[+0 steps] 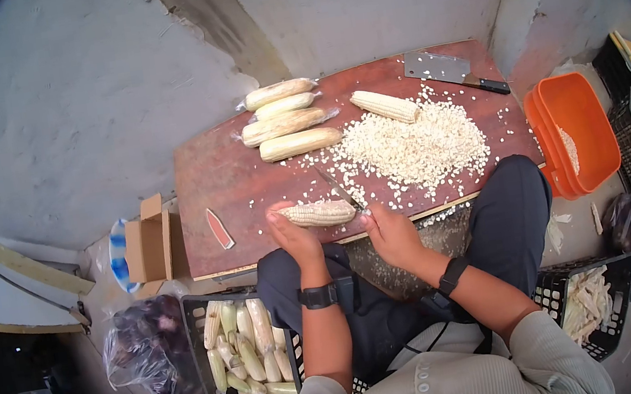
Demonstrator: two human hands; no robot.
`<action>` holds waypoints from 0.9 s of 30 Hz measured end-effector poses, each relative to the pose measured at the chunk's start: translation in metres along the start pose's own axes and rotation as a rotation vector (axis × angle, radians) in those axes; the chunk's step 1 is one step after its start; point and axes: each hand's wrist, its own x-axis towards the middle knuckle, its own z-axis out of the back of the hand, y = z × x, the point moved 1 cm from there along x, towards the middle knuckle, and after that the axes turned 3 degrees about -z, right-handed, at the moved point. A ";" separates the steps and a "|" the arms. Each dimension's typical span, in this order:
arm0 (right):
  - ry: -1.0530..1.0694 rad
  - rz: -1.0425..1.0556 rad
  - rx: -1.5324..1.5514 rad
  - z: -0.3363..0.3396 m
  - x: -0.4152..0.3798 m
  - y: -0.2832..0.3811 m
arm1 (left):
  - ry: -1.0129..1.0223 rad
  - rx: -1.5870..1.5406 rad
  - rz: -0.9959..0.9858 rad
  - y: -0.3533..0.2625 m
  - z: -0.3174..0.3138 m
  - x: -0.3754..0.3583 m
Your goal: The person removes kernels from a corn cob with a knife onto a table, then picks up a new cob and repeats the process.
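Observation:
My left hand [297,237] is closed around the butt end of a pale ear of corn [318,213], held level just above the near edge of the red-brown table [210,167]. In my right hand [392,234] is a small knife [339,189], its blade slanting up and left across the cob's right end. Part of the cob's surface looks stripped. Beyond it, loose white kernels [414,149] form a heap, with another ear of corn [385,106] lying on its far side. Several more ears of corn [300,143], some in plastic wrap, lie in a row at the far left.
A cleaver [438,65] lies at the table's back right, and a red sheath-like piece [218,228] at the left. An orange bin [593,118] stands right. Black crates flank my legs: the left crate [206,382] holds corn, the right crate [623,327] husks or cobs. A cardboard box [147,249] stands left.

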 end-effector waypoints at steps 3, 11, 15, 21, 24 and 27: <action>-0.016 0.000 0.025 0.002 -0.002 0.008 | 0.037 0.013 -0.001 -0.001 0.004 -0.003; 0.031 0.124 -0.325 0.006 -0.008 0.021 | 0.023 0.240 -0.318 -0.027 0.001 -0.014; 0.030 0.171 -0.531 0.011 -0.009 0.020 | 0.076 0.339 -0.431 -0.041 0.003 -0.019; 0.103 0.141 -0.582 0.007 0.003 -0.048 | 0.104 0.311 -0.481 -0.042 -0.001 -0.022; 0.076 0.083 -0.534 0.007 -0.003 -0.043 | 0.094 0.214 -0.321 -0.032 0.002 -0.020; -0.046 0.137 -0.387 0.012 -0.008 -0.014 | 0.120 0.169 -0.253 -0.024 0.002 -0.018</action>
